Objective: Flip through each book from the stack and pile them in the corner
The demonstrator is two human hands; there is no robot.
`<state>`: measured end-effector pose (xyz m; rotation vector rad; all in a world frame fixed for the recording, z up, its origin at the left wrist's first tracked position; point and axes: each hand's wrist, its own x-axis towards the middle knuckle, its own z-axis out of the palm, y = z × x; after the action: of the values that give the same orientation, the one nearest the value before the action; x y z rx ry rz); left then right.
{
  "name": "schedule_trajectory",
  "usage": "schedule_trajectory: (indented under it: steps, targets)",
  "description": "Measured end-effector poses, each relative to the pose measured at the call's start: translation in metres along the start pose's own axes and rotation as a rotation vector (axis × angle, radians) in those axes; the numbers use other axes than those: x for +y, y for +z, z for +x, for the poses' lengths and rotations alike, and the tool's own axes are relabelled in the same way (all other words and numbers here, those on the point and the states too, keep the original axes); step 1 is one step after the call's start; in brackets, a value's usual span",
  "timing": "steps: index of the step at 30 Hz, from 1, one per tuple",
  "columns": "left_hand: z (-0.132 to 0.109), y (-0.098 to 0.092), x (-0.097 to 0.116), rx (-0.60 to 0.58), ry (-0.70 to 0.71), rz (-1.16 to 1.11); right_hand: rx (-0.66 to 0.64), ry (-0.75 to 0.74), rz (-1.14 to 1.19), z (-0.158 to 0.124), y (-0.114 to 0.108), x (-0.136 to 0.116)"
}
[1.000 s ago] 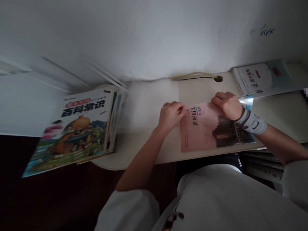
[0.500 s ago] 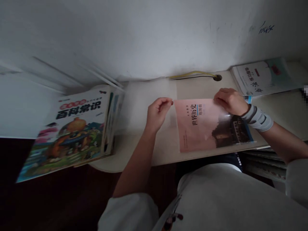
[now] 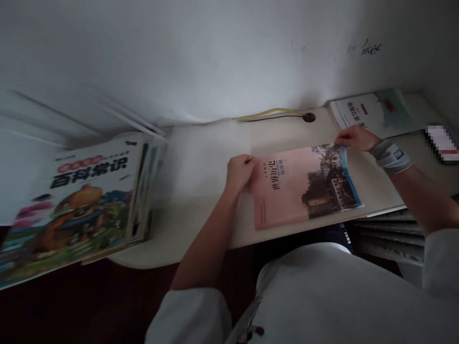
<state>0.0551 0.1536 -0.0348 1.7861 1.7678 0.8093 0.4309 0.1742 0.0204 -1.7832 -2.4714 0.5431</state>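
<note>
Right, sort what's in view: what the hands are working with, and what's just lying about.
In use:
- pink booklet, left hand and right hand at its upper corners

Lying about:
- book stack
- white-and-green book
- yellow cable
- pixelated device

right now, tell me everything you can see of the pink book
The pink book lies face up, closed, on the pale table. Its glossy-looking cover carries a black Chinese title running sideways, a dark photo and a blue strip along the right edge. The left hand holds its far left corner; the right hand pinches the far right one.
</note>
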Motion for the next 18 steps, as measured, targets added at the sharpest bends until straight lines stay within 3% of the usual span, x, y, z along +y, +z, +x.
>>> schedule_trajectory:
  steps: [4, 7, 10, 13, 18]
  targets:
    - [0.006, 0.005, 0.013, -0.019, 0.073, 0.387, -0.017, 0.088, -0.158, 0.006, 0.015, 0.005]
    - [0.005, 0.01, 0.03, 0.003, 0.276, 0.551, -0.01, 0.143, -0.236, 0.01, 0.02, -0.001]
    - [0.002, 0.023, 0.053, -0.141, 0.454, 0.557, -0.034, 0.116, -0.28, 0.012, 0.017, -0.003]
    - [0.001, 0.039, 0.072, -0.296, 0.496, 0.546, -0.066, 0.079, -0.289, 0.01, 0.011, -0.002]
    - [0.007, 0.052, 0.086, -0.341, 0.477, 0.645, -0.104, 0.058, -0.276, 0.005, 0.009, -0.002]
